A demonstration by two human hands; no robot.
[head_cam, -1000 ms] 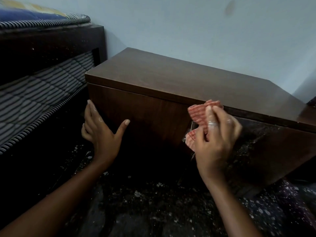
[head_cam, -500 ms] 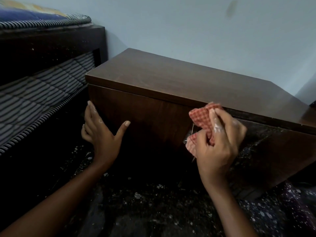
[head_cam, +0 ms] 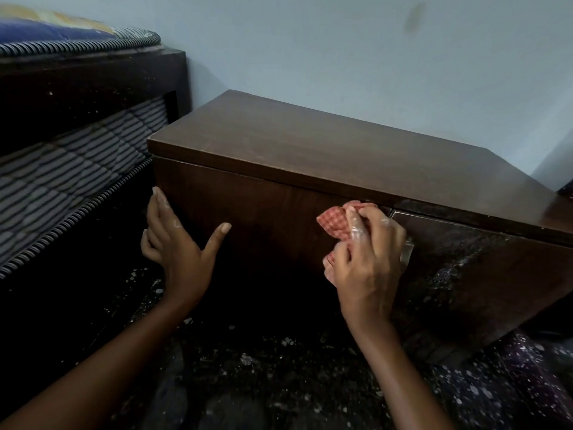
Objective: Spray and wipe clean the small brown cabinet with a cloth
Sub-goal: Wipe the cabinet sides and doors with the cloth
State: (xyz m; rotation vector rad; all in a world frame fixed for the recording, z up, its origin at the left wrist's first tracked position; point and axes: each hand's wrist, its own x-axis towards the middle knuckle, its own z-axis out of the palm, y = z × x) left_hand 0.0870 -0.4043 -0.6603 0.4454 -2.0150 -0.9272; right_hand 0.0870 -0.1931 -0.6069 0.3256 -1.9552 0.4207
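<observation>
The small brown cabinet (head_cam: 310,156) stands against the pale wall, its front in shadow. My right hand (head_cam: 369,259) grips a bunched red checked cloth (head_cam: 333,223) and presses it against the upper front of the cabinet, just under the top's edge, beside a door seam. My left hand (head_cam: 173,243) rests flat on the front's left corner, fingers straight and thumb spread. White smears show on both hands. No spray bottle is in view.
A dark wooden bed frame (head_cam: 93,82) with a striped mattress (head_cam: 62,181) stands close on the left. The dark speckled floor (head_cam: 248,367) runs in front of the cabinet. The right door panel (head_cam: 480,268) looks dusty and mottled.
My right hand with the cloth has slid down a little along the cabinet front and its fingers have curled tighter on the cloth. My left hand has stayed in place.
</observation>
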